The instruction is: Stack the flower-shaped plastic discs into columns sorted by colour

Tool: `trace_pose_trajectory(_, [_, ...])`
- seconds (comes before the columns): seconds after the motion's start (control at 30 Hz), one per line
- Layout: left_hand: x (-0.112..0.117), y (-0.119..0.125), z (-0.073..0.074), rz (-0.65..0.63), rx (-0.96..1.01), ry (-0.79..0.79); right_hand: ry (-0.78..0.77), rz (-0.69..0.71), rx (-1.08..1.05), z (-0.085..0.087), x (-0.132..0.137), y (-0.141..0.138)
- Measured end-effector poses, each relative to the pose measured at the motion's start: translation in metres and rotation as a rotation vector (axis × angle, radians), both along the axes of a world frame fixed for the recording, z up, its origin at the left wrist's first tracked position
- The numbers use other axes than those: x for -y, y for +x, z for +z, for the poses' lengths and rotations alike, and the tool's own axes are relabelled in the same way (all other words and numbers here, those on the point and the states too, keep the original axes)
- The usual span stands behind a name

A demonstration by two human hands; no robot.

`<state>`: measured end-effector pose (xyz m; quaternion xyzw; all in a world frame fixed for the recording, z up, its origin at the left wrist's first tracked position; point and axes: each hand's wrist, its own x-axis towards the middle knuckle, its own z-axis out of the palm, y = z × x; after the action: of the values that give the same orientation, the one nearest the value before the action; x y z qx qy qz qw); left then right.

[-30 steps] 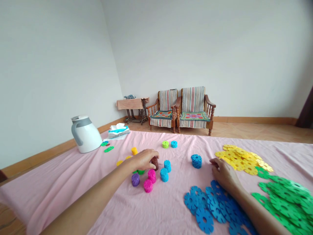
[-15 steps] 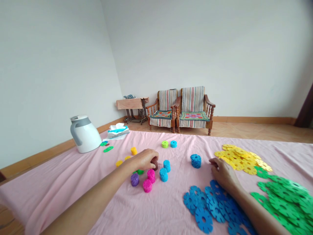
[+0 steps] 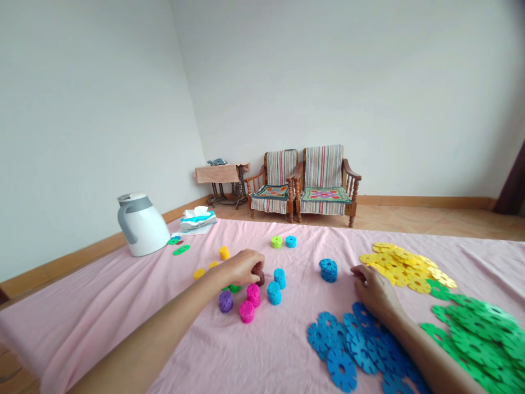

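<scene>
My left hand point(image 3: 245, 267) is closed around a brown stack of notched plastic discs point(image 3: 258, 273), which its fingers partly cover. Close by stand magenta stacks point(image 3: 250, 302), a purple stack point(image 3: 226, 301) and light-blue stacks point(image 3: 276, 285). Green discs point(image 3: 234, 288) show partly from under my left wrist. My right hand point(image 3: 375, 287) rests on the cloth with loosely bent fingers and nothing visible in them. It lies between a darker blue stack point(image 3: 328, 270) and the spread yellow discs point(image 3: 400, 265). Under and beside my right forearm are loose blue discs point(image 3: 361, 342).
A pink cloth point(image 3: 229, 355) covers the table. Loose green discs point(image 3: 479, 325) pile up at the right. A white-and-grey jug point(image 3: 145, 227) and a tissue box point(image 3: 198, 220) stand at the far left. Lime point(image 3: 276, 242) and blue point(image 3: 291, 241) stacks sit toward the back.
My left hand has shifted very slightly to the left, still around the brown stack. My right hand has stayed in place.
</scene>
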<state>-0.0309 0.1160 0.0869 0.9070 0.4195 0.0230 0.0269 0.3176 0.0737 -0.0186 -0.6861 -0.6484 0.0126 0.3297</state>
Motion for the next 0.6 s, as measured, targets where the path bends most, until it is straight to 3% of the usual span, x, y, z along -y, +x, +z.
trace_pose_trajectory(0.27, [-0.001,-0.002,0.015,0.015,0.007,-0.020,0.008,0.000,-0.010,-0.002,-0.001,0.001])
trace_pose_trajectory(0.43, [-0.018,0.003,0.027,0.024,-0.012,-0.053,0.024,-0.007,-0.021,-0.004,-0.002,0.002])
trace_pose_trajectory(0.6, [-0.034,0.019,0.029,0.031,-0.088,-0.121,0.034,-0.003,-0.018,-0.003,-0.002,0.001])
